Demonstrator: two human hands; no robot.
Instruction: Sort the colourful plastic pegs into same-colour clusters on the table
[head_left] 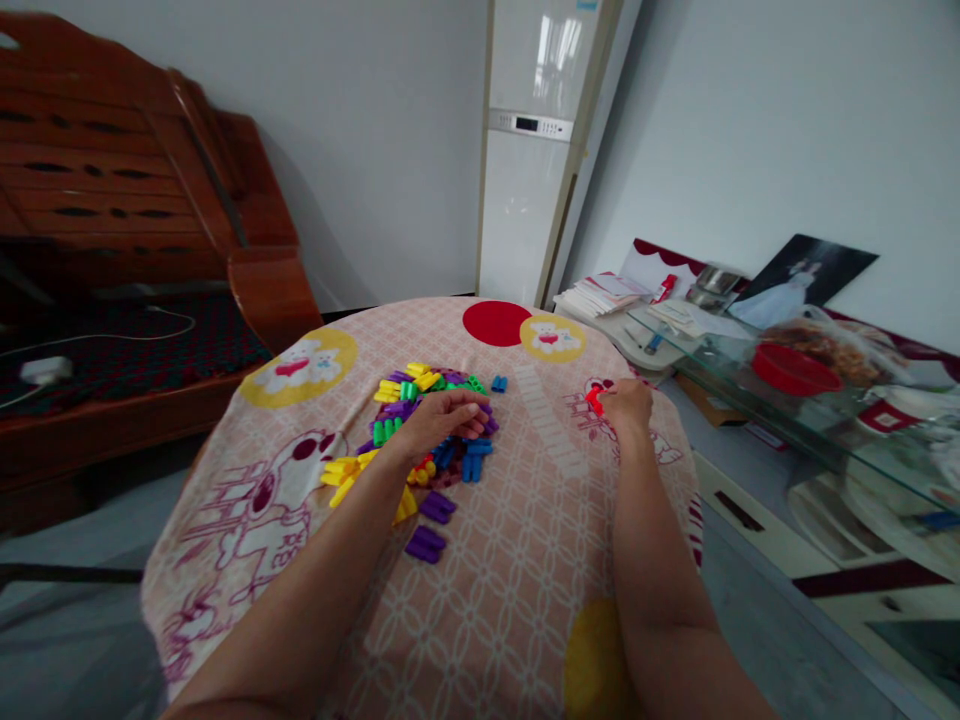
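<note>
A heap of plastic building pieces in yellow [343,468], purple [425,543], green [387,431] and blue [476,460] lies on the round table, left of its middle. Over the heap's right part hovers my left hand [444,418], fingers loosely stretched, with no piece visibly gripped. Whether its fingertips touch the purple pieces beneath cannot be made out. Off to the right, my right hand [628,404] has its fingers closed on a red plastic piece [595,399] at the tablecloth. The hand partly covers this piece.
A patterned pink tablecloth [517,570] covers the table. On the right stands a glass-topped cabinet [720,380] bearing papers [602,293], a red bowl [796,368] and bags. A wooden bench [255,270] is at the left, a white air conditioner [523,200] behind.
</note>
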